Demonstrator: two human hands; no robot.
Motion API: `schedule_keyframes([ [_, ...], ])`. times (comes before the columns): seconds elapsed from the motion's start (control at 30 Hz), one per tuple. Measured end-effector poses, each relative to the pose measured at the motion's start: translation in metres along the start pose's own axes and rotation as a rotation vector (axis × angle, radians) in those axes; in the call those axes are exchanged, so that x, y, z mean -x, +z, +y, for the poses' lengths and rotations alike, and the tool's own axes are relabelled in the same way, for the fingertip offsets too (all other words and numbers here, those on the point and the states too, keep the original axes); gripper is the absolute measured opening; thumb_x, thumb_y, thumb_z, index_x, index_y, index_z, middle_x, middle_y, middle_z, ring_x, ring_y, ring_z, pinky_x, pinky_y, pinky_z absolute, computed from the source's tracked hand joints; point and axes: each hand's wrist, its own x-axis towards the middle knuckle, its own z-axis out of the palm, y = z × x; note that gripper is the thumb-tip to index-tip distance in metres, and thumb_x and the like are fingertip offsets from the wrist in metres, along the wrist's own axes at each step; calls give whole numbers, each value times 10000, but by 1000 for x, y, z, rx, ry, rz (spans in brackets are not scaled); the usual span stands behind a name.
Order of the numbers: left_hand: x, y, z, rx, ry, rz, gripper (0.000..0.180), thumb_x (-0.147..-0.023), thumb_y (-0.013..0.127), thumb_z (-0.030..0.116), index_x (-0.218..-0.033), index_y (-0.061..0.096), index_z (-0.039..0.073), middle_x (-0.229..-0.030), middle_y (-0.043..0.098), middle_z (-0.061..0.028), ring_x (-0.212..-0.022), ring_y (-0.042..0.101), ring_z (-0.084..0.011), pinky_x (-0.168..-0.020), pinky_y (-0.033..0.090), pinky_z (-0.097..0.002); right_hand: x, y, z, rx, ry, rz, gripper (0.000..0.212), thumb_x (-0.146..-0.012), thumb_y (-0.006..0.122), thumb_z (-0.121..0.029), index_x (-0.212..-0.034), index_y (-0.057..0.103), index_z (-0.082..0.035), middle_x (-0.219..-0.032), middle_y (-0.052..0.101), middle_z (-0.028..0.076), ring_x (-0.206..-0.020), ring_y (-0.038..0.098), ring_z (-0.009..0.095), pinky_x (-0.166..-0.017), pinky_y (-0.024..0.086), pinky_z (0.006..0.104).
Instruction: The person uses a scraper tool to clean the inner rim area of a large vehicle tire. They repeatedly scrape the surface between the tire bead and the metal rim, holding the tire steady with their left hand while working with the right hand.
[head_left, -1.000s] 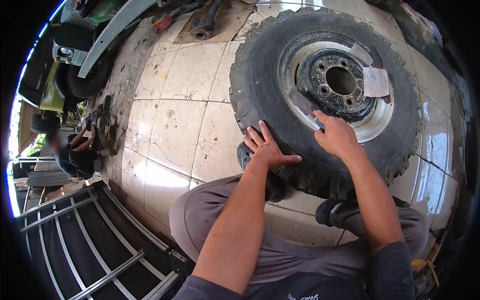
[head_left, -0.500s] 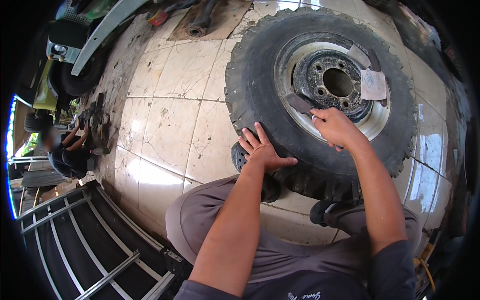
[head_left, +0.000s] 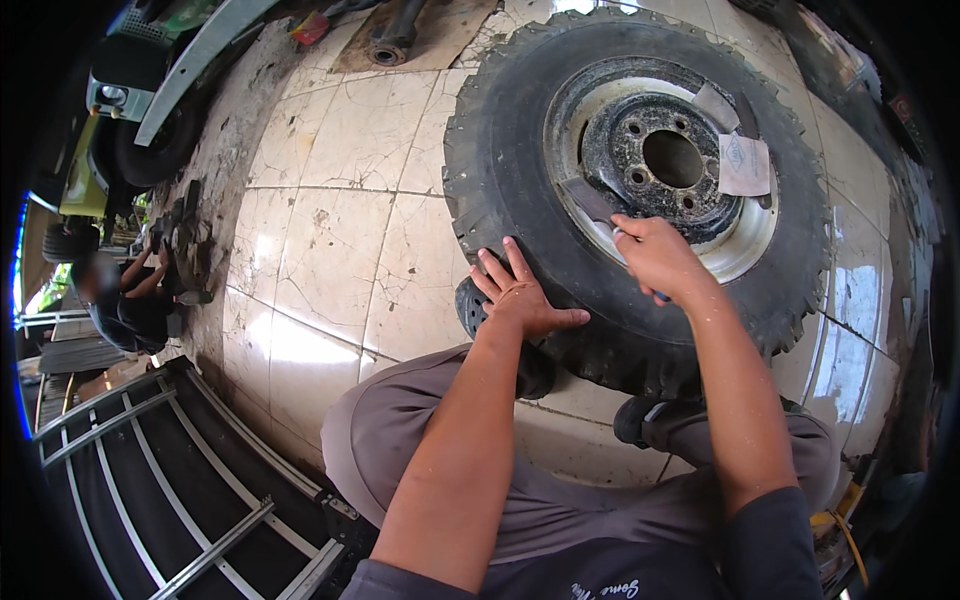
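Left hand [head_left: 520, 295] flat, released, steadying tyre [head_left: 500, 190]; right hand [head_left: 655, 255] clenched on tool [head_left: 592, 203] at rim [head_left: 590, 110]. Step: likely prying bead; next needs firm leverage.

floor [head_left: 330, 240]: pale cracked tiles, glaring in patches | tyre [head_left: 520, 170] on steel rim lying flat on it, upper right | flat brown board [head_left: 420, 35] with dark metal tube [head_left: 390, 40] lying at top edge | dark pile of metal parts [head_left: 190, 240] sitting at left edge | person's shoes [head_left: 650, 415] resting by tyre
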Motion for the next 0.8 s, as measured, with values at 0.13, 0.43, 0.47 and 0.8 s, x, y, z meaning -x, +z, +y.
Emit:
schedule_keyframes([
  [0.13, 4, 4, -5, -22, 1, -9, 1687, -520, 811, 790, -1463, -285, -80, -1530, -236, -413, -1413, -224, -597, -1174, -18, -627, -11, 15, -9, 0, -37, 67, 488, -998, 469, -227, -1469, 488, -99, -591, 499, 24, -449, 509, 132, -391, 421, 324],
  [0.43, 5, 0, -1, 4, 3, -16, 1682, -525, 826, 771, -1466, -277, -81, -1538, -235, -401, -1415, -237, -585, -1180, -11, -620, -2, 1, -6, 64, 92, -10, 509, -997, 457, -240, -1500, 455, -160, -703, 552, 41, -458, 518, 145, -398, 411, 328],
  [0.47, 6, -1, 0, 8, 5, -9, 1682, -525, 827, 769, -1466, -281, -77, -1537, -235, -403, -1415, -234, -586, -1181, -9, -618, 3, -3, -5, 88, 93, -25, 509, -993, 446, -231, -1495, 460, -146, -698, 564, 53, -471, 534, 155, -416, 432, 338],
  [0.8, 12, -8, 6, 65, -47, -62, 1687, -507, 863, 727, -1488, -300, -2, -1547, -247, -377, -1433, -212, -569, -1163, 155, -649, 2, 2, -5, 21, 84, -15, 533, -982, 466, -231, -1501, 447, -113, -664, 499, 23, -446, 487, 133, -382, 396, 321],
])
